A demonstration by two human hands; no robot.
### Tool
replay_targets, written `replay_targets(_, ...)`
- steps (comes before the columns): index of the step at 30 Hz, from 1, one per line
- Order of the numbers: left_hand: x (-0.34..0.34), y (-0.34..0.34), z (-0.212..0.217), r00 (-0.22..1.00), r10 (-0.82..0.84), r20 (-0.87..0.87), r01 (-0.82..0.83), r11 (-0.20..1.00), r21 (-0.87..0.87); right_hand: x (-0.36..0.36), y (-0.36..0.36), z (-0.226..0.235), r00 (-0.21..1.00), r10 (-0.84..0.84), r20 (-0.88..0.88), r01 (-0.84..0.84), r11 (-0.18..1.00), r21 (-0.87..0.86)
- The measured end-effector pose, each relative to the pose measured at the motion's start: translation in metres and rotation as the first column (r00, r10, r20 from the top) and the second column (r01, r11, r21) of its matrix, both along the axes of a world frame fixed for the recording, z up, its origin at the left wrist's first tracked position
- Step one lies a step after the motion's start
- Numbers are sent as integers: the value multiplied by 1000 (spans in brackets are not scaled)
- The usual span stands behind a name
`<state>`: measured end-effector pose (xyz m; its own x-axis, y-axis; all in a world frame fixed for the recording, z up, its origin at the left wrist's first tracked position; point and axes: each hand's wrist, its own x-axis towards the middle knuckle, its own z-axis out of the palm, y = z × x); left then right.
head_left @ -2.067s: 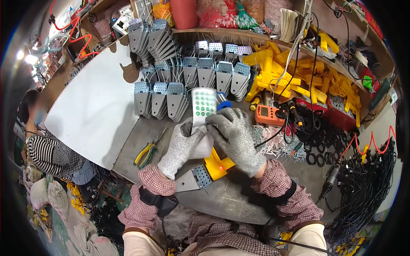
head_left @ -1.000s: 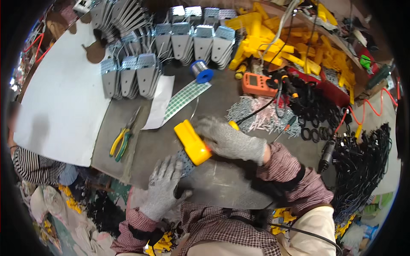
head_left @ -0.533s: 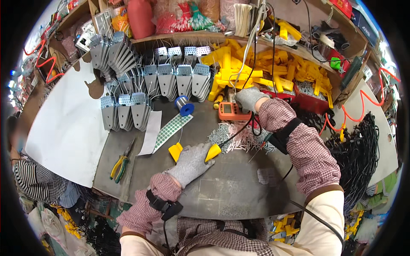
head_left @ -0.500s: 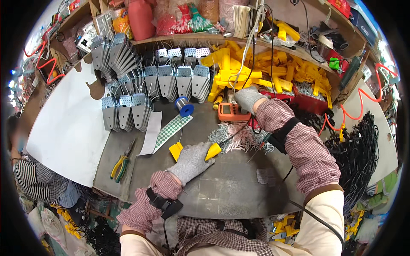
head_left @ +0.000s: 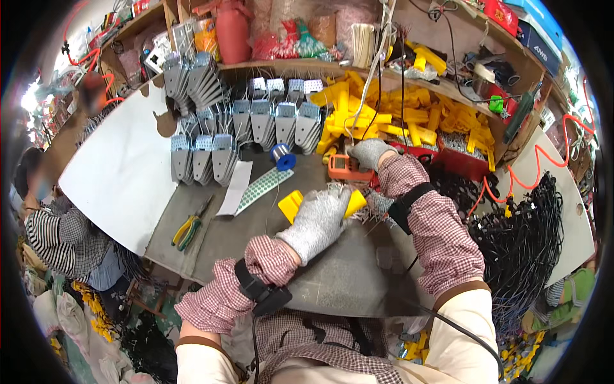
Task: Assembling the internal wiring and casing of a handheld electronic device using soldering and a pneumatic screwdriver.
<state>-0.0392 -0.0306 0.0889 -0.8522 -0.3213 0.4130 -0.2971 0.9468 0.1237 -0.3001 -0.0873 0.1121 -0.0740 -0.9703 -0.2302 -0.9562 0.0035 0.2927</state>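
A grey knitted glove covers my left hand [head_left: 320, 217]. Its fingers wrap a yellow plastic piece [head_left: 291, 206], which sticks out on both sides of the hand over the middle of the bench. My right hand [head_left: 371, 154], gloved too, rests at the upper right edge of an orange meter [head_left: 341, 168]. Its fingers look curled, and whatever they may hold is hidden. Just beyond my left hand, small silver and pinkish metal pins [head_left: 373, 217] lie in a heap, partly covered by it. A blue spool of wire [head_left: 282, 157] stands left of the meter.
Grey metal plates [head_left: 262, 125] hang in stacks at the back left. Yellow plastic parts [head_left: 416, 109] are heaped behind the meter. Yellow-green pliers [head_left: 187, 232] and a green-dotted sticker sheet [head_left: 265, 189] lie left. Black cables [head_left: 524, 249] hang at right; a person [head_left: 54, 224] sits far left.
My left hand has moved forward and to the right with the yellow piece, up to the pin heap. My right hand stays by the meter. The view has shifted slightly.
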Motion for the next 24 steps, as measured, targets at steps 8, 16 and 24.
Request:
replay_targets(8, 63, 25, 24, 992, 119, 34, -118, 993, -25, 42, 24, 23, 992, 48, 114, 3, 915, -404)
replay_targets(16, 371, 119, -114, 709, 516, 481, -646, 748, 149, 216, 186, 49, 461, 579, 672, -558, 778, -288)
replay_targets(24, 504, 232, -339, 532, 776, 339, -641, 631, -437, 179, 205, -15, 408, 161, 898, -397, 918, 15)
